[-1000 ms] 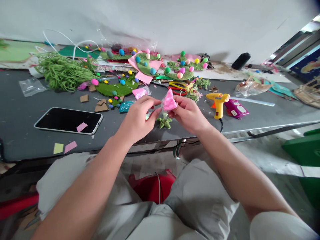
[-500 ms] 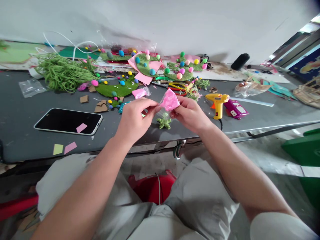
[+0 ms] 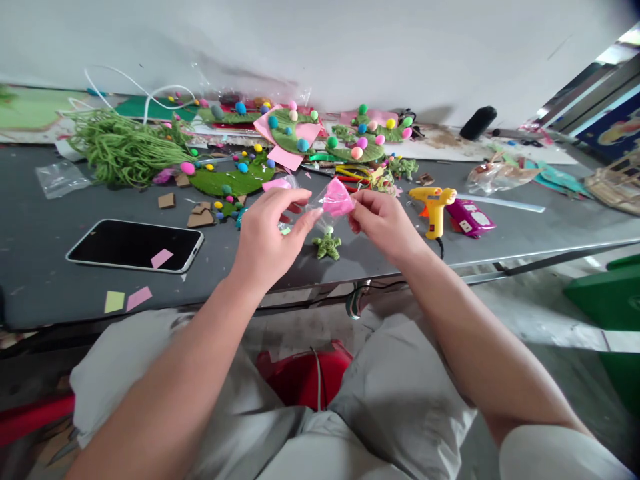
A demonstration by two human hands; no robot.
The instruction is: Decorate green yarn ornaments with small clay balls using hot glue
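Observation:
A small clear plastic bag with soft pink material inside [image 3: 336, 199] is held up over the table's front part. My right hand [image 3: 377, 220] pinches its right side between thumb and fingers. My left hand [image 3: 273, 230] is at the bag's clear left end, thumb and fingers apart, the thumb tip at the plastic; whether it touches is hard to tell. Below the bag lies a green yarn-wrapped star [image 3: 327, 247] with a pale bead-like top. Behind my left hand, a second pink packet [image 3: 277, 183] is partly hidden.
A phone [image 3: 135, 245] and paper scraps [image 3: 139, 298] lie at left, green yarn [image 3: 127, 143] behind. Leaf-shaped green pieces with pompoms [image 3: 230, 175] line the back. A yellow glue gun [image 3: 434, 207], a purple packet [image 3: 471, 217] and a clear bag [image 3: 503, 175] are at right.
My left fingers have parted from their pinch on the bag. The bag has tilted and shifted slightly in my right hand. The green star below shows more fully.

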